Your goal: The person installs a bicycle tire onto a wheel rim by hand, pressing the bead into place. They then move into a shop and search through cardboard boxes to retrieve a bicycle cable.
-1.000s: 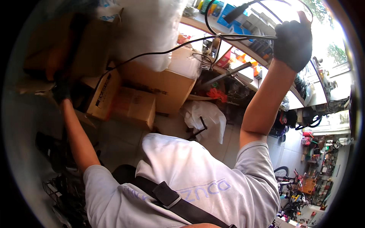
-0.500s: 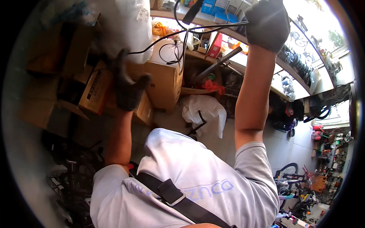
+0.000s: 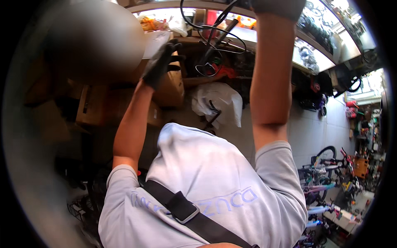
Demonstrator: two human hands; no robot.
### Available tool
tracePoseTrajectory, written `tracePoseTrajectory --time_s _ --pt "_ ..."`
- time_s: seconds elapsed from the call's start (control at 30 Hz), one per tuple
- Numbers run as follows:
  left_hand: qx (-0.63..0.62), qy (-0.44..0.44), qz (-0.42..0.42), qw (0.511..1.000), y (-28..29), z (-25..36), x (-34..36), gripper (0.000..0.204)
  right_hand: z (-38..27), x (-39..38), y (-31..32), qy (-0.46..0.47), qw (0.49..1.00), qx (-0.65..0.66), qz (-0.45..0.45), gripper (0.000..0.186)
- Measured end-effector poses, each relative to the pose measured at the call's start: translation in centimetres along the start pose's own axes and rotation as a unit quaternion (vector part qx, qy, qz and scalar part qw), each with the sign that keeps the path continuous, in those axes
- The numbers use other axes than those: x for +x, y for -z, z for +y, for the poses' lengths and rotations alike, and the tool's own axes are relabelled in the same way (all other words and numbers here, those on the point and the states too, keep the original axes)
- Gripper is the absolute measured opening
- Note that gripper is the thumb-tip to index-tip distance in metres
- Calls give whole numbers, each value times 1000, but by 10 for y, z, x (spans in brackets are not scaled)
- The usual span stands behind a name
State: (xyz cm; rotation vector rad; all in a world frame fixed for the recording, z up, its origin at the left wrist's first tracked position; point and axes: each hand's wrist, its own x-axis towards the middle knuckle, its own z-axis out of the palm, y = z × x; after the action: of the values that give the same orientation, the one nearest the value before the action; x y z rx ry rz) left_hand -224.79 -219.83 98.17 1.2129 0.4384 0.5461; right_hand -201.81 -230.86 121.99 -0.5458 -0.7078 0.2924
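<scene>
My right hand (image 3: 278, 7), in a dark grey glove, is raised at the top edge, its fingers cut off by the frame. Black cable (image 3: 225, 29) hangs in loose loops just left of it, held by that hand. My left hand (image 3: 160, 64), also in a dark glove, reaches up beside a tall cardboard box (image 3: 173, 84). Its fingers are stretched out and apart, with nothing in them; whether they touch the box I cannot tell.
More cardboard boxes (image 3: 95, 103) are stacked at the left, partly behind a blurred grey round shape (image 3: 97, 39). A white plastic bag (image 3: 217, 103) lies on the floor ahead. Shelves (image 3: 316, 49) of goods run along the far side. Bicycles (image 3: 326, 177) stand at the right.
The left hand has moved up and right, its fingers straightening. The right hand has risen toward the top edge. The cable, earlier stretched leftward, now hangs in loops. The blurred shape has appeared upper left.
</scene>
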Motion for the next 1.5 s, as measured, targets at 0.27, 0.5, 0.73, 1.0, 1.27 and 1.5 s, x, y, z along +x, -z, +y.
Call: tracePoseTrajectory --time_s 0.27,0.5,0.73,1.0,1.27,1.5 --pt "-151 51 -278 947 -135 -74 54 57 -4 12 14 -1 1000 7 -22 33" --pt "10 83 -376 923 -131 -60 34 40 -49 48 79 26 994 -105 -17 33" --pt "453 -20 -320 832 -24 -136 -8 32 -107 61 180 16 962 -261 73 32" --pt "-318 183 -16 930 120 -128 -94 25 -184 92 366 2 937 -240 252 26" --pt "-522 -2 -109 846 86 -61 -122 29 -19 -98 241 -349 929 120 -22 21" --pt "-525 -33 -189 829 58 -48 -103 28 169 -261 158 -508 830 -215 -87 33"
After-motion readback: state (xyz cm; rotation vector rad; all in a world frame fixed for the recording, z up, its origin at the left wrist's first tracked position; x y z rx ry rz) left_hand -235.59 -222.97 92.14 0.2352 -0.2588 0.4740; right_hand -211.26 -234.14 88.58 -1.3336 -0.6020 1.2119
